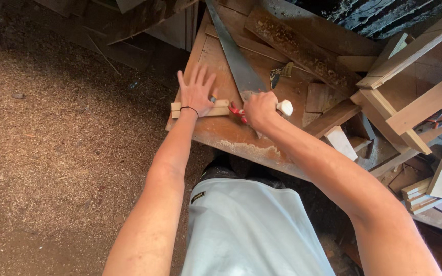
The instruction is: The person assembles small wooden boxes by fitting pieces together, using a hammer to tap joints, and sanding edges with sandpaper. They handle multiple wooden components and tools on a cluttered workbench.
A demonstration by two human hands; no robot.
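1. A small wood strip lies flat at the near left corner of the workbench, one end just past the bench's left edge.
2. The left hand presses down on the strip, palm flat, fingers spread wide and gripping nothing.
3. The right hand is just right of the strip, fingers curled tight around a tool with a white handle; a red part shows between hand and strip.
4. A handsaw blade lies on the bench behind the right hand, running toward the far edge.
5. Offcuts sit further back on the bench; a wooden frame stands to its right.
6. Sawdust covers the floor left of the bench.
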